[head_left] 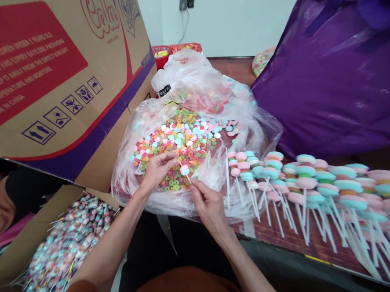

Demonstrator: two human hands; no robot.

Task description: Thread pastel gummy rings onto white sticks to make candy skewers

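My right hand (207,203) pinches the white stick of a small candy lollipop (184,170), its pink, white and blue pieces threaded near the stick's upper end. Just above and left of it, my left hand (161,168) has thumb and fingertips pressed together close to the stick's tip; what they hold is too small to make out. Under both hands, loose ring candies (174,182) and pastel tablet candies (179,140) lie heaped on a clear plastic bag (126,168). Finished-looking stacked lollipops (306,182) lie in rows to the right, sticks toward me.
A large printed cardboard box (111,80) rises at the left. Below it, an open carton (50,212) holds many wrapped lollipops (69,250). A purple bag (310,86) stands at the right. Behind the heap are a knotted plastic bag (190,71) and a red basket (161,62).
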